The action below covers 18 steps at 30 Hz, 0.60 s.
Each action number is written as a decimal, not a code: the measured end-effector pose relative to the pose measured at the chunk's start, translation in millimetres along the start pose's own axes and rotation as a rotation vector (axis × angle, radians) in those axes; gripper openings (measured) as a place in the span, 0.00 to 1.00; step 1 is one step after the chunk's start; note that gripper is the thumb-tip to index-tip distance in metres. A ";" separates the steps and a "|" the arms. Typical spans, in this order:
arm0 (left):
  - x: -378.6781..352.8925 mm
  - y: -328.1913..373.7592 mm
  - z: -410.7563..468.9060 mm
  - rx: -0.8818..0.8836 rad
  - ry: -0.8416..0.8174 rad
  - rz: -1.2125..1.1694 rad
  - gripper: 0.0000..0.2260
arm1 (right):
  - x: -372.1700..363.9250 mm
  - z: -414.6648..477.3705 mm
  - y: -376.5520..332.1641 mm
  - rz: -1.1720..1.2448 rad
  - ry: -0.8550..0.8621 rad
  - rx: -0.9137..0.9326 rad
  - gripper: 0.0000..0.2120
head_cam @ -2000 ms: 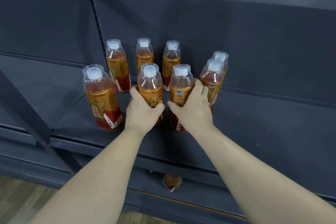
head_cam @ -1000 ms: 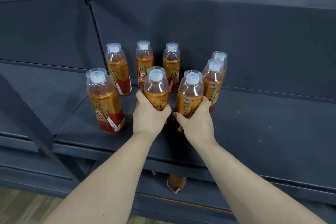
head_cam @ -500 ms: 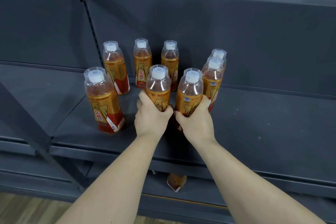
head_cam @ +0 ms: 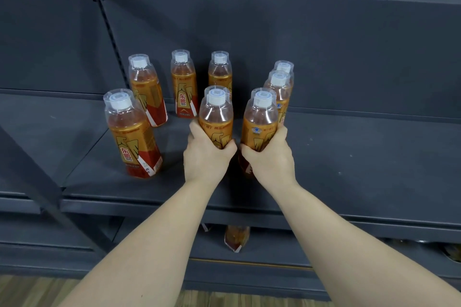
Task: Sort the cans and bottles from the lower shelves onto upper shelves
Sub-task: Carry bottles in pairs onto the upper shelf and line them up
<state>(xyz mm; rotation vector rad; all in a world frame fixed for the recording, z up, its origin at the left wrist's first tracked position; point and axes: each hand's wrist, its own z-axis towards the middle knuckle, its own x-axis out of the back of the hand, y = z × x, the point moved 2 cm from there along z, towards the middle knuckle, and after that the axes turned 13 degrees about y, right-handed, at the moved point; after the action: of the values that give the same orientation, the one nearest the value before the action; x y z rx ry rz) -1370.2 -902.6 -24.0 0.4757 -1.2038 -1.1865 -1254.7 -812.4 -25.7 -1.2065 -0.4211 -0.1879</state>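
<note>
Both hands are up at the dark grey shelf (head_cam: 361, 157), each wrapped round its own bottle. The left hand (head_cam: 205, 157) grips the left bottle (head_cam: 216, 117) about its orange label, thumb to the right, fingers round the far side. The right hand (head_cam: 270, 159) clasps the right bottle (head_cam: 260, 119) the same way, just beside it, the two thumbs almost touching. Both bottles stand upright in the middle of the shelf; the hands hide their bases, so I cannot tell whether they rest on it. A lone bottle (head_cam: 132, 137) stands to the near left, well apart. Against the back panel (head_cam: 324, 45) is a row of three bottles (head_cam: 183, 87), and to the right of the held ones stand two more (head_cam: 279, 90), one behind the other. On the shelf below, another bottle (head_cam: 237, 238) shows only its lower part. Wooden floor (head_cam: 32, 289) shows at the bottom.
</note>
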 end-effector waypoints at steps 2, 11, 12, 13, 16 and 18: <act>-2.7 7.9 -8.5 -0.006 -0.021 0.000 0.38 | 15.0 -0.4 4.6 0.002 0.017 -0.017 0.38; -29.8 60.3 -68.0 -0.056 -0.129 -0.052 0.37 | 104.7 -2.6 38.5 -0.025 0.126 -0.083 0.30; -34.7 67.8 -76.4 -0.057 -0.141 -0.060 0.37 | 117.3 -3.9 44.6 -0.031 0.139 -0.091 0.30; -39.6 76.0 -85.7 -0.061 -0.155 -0.068 0.37 | 130.4 -5.5 50.4 -0.040 0.154 -0.098 0.30; -54.9 102.9 -116.4 -0.094 -0.209 -0.087 0.39 | 170.1 -9.0 66.1 -0.069 0.197 -0.110 0.30; -66.7 118.9 -138.2 -0.107 -0.250 -0.104 0.39 | 195.9 -10.8 77.6 -0.078 0.231 -0.128 0.29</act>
<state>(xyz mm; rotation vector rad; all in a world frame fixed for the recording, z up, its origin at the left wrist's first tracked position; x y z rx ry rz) -1187.8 -838.3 -6.9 0.3187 -1.3327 -1.4239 -1046.5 -779.3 -15.2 -1.2777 -0.2565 -0.4220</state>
